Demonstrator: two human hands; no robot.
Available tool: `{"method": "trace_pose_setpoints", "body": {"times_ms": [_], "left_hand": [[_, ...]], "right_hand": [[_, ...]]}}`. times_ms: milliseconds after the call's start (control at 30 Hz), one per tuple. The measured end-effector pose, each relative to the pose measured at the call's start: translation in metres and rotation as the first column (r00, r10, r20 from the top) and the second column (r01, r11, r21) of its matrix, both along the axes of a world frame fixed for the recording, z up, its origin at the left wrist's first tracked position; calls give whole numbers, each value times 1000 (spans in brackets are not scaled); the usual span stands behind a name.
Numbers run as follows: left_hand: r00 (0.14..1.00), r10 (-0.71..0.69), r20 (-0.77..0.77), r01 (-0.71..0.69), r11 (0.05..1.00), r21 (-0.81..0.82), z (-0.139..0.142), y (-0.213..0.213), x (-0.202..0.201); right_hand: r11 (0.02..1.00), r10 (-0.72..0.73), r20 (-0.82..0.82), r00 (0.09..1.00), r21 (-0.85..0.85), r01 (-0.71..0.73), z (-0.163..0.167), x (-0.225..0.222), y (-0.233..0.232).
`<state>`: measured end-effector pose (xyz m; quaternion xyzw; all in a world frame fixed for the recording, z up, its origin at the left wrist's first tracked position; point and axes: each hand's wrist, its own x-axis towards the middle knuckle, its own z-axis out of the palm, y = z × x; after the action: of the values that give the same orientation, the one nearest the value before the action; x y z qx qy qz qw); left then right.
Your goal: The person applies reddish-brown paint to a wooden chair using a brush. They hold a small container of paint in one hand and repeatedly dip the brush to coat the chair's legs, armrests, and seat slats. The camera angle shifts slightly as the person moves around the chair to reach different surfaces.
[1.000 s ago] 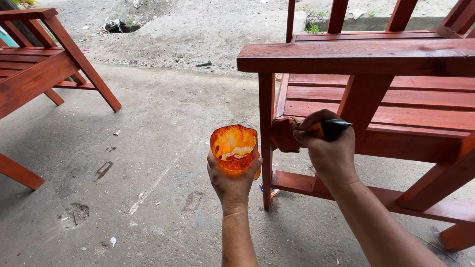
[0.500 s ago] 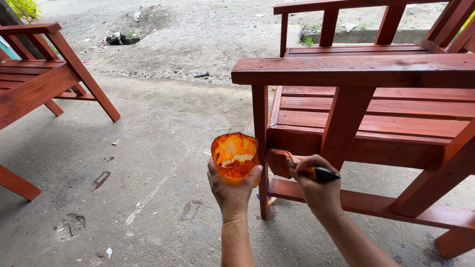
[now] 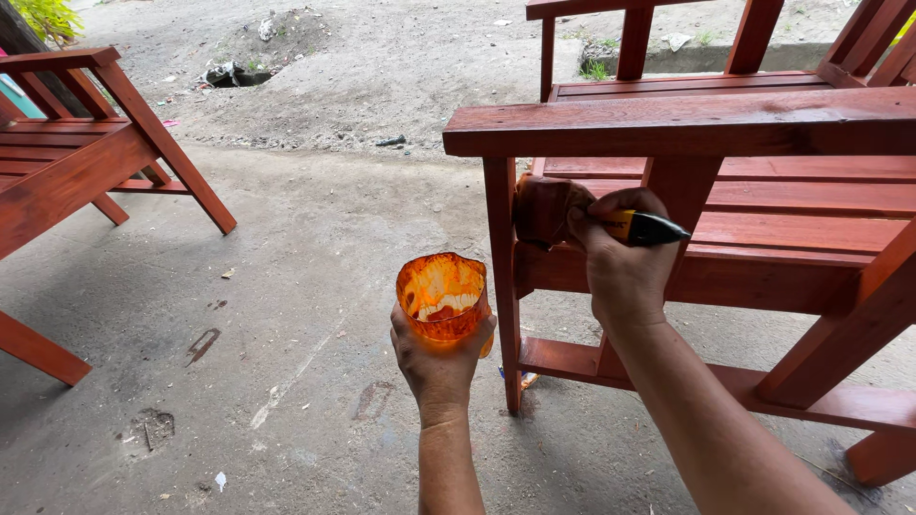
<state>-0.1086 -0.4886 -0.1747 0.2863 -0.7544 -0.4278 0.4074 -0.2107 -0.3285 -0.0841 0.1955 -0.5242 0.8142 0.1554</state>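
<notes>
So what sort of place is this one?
Probably an outdoor yard used for finishing furniture: rough concrete floor meeting bare dirt, red-stained wooden chairs, and a brush and cup of stain in the hands.

Cup (image 3: 442,298) left of chair leg (image 3: 503,286), brush (image 3: 549,210) right of it, under armrest (image 3: 682,126).

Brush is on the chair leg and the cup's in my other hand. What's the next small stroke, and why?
Probably draw the brush down the front leg: its bristles rest against the leg's top, just under the armrest. The right hand grips the handle, and the left hand holds the stain cup close by.
</notes>
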Motion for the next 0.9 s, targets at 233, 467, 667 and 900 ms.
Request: {"method": "trace_pose_setpoints", "body": {"times_ms": [233,467,667,900], "left_hand": [[1000,-1,11,0,999,44,-2,-1,-3],[1000,3,7,-3,999,47,-2,-2,-8],[1000,11,-4,-11,999,50,-7,-3,-10],[997,-32,-76,39,995,88,-24,-17,-8]], "right_hand": [[954,-14,152,988,298,-32,9,-8,1],[855,-131,42,991,510,91,-4,6,3],[969,-119,-175,977,192,152,-87,43,0],[869,-334,197,922,444,219,-171,45,4]]}}
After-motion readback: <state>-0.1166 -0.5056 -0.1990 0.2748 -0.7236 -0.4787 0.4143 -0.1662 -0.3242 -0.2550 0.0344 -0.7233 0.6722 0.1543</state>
